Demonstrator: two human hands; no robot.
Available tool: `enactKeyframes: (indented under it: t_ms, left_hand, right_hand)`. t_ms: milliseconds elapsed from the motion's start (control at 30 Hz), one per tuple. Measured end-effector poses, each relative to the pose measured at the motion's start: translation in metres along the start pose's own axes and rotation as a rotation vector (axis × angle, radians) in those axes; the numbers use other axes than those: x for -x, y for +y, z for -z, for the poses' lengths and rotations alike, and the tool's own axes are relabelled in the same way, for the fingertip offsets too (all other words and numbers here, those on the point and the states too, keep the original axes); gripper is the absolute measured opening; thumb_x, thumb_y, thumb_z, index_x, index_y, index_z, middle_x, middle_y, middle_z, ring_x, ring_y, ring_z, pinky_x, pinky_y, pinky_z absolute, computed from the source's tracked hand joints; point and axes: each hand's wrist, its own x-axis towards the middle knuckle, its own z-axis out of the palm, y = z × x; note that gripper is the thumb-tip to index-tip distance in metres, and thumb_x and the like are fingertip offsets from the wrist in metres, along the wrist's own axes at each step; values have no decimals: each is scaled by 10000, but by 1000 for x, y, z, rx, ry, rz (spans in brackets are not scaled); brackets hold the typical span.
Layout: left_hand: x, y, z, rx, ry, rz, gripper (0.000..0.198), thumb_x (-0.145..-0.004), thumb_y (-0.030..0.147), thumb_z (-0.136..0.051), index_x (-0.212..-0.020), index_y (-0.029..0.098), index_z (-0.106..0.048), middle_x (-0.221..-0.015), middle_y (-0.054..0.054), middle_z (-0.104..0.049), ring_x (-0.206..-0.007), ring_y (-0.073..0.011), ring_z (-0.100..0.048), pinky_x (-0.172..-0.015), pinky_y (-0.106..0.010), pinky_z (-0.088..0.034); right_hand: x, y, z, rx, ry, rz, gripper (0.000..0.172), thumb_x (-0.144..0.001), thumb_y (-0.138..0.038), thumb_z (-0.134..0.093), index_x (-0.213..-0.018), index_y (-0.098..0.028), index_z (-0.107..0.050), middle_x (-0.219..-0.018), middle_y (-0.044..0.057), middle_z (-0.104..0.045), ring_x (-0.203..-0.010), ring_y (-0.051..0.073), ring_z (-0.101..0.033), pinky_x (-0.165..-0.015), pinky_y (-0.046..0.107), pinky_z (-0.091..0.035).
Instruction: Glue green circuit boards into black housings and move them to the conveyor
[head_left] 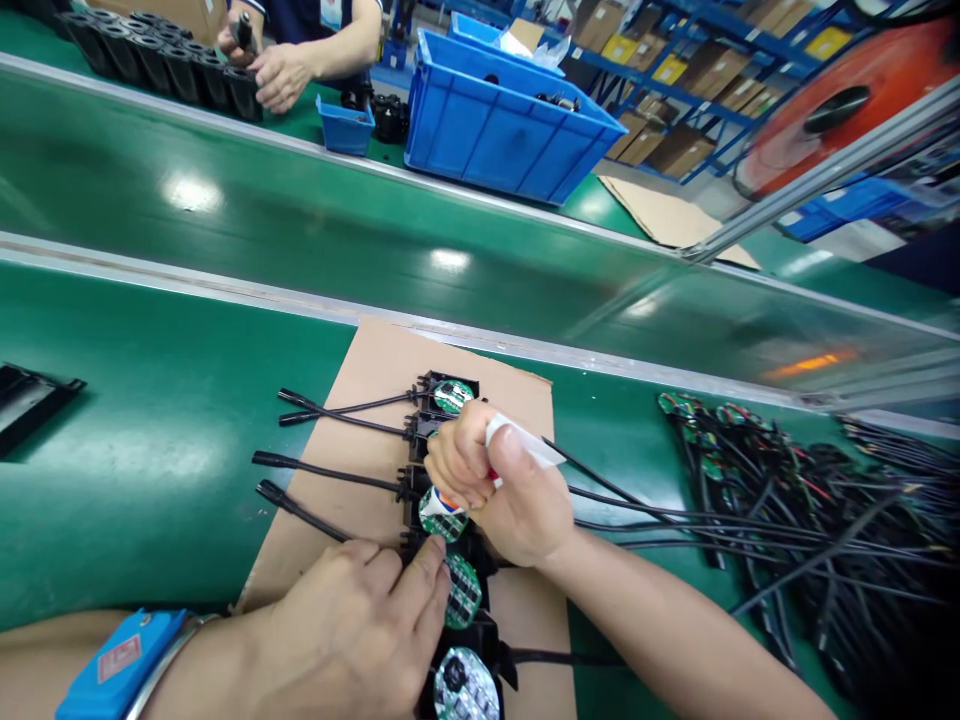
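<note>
A row of black housings with round green circuit boards lies on a sheet of cardboard (390, 365). My right hand (517, 490) is closed around a white squeeze tube (536, 445). The tube's nozzle end points down at one circuit board (442, 525) in the middle of the row. My left hand (360, 620) rests beside the row, fingers stretched out, with fingertips at the edge of that board and the one nearer me (463, 590). Its thumb is hidden. Closest to me is a shinier round board (466, 688); at the far end sits another board (454, 396).
Black cables (330, 465) stick out on both sides of the row. A heap of wired boards and cables (780, 500) lies right; a black tray-like part (34, 405) lies left. Across the conveyor (315, 215), a co-worker's hands (281, 75) work near black cups (180, 70) and a blue bin (502, 125).
</note>
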Motion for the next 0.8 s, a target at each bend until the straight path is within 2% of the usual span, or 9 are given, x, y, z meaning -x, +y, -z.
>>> enactKeyframes:
  t_ms: [400, 600, 800]
  left_hand:
    - [-2, -2, 1, 20, 12, -7, 418, -888, 201, -389, -1205, 50, -615, -1225, -204, -624, -702, -226, -676, -522, -316, -516]
    - [-1, 0, -1, 16, 10, -5, 422, -866, 186, -396, -1198, 55, -621, -1234, -203, -619, -717, -225, -672, -542, -314, -514]
    - [0, -1, -2, 13, 2, -7, 421, -883, 184, -383, -1219, 68, -609, -1256, -196, -607, -770, -222, -664, -575, -314, -503]
  right_hand:
    - [21, -22, 5, 122, 35, -46, 428, -903, -509, -509, -627, -204, -389, -512, -67, -274, -424, 80, -240, -408, 244, -212]
    - [16, -24, 13, 145, 64, 2, 426, -910, -499, -497, -619, -204, -396, -491, -65, -263, -411, 85, -240, -399, 244, -220]
    - [9, -19, 11, 119, 57, 26, 426, -895, -500, -524, -614, -205, -399, -492, -71, -266, -398, 76, -231, -389, 228, -207]
